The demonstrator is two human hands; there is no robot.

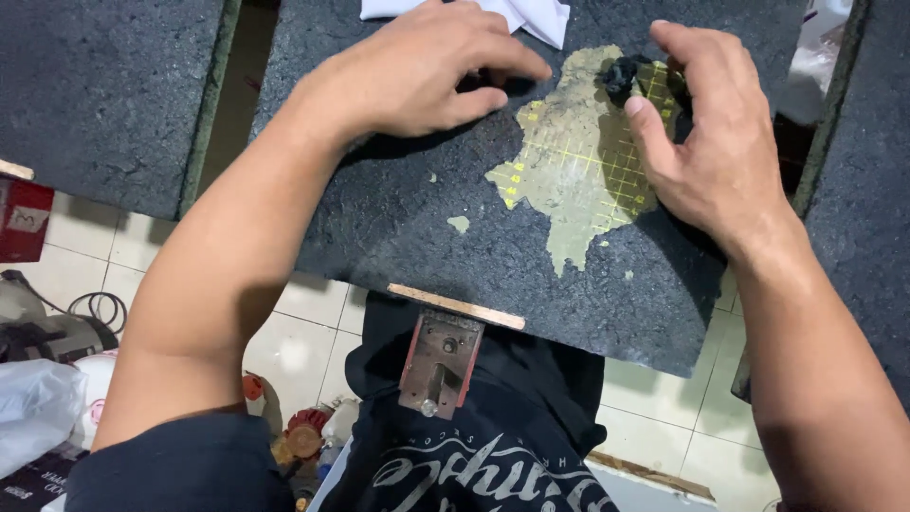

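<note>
While both forearms reach forward over the dark, rough-coated board [417, 228], the two hands settle on its far half, on either side of a worn patch [573, 161] where the coating has come away and a pale yellow grid shows through. Right hand [716, 142]: it lies palm down along the right edge of the patch, fingers together and curled, thumb stretched toward the grid; its fingertips close around a small black lump [623, 76] that sits at the upper edge of the patch. Whether the lump is truly pinched or only pressed against the board cannot be told, since the fingers cover part of it. Left hand [427, 66]: it rests on the board left of the patch, fingers bent and bunched, the tips pointing rightward toward the lump but well short of it; it holds nothing visible. The lump therefore lies at the right hand's fingertips and to the right of the left hand, across the bare patch; the right hand is plainly the nearer. A white cloth [531, 14] lies at the board's far edge, just beyond the left hand. A red-framed metal bracket [441, 360] under a wooden strip [455, 306] projects from the near edge, above a tiled floor [303, 332].
</note>
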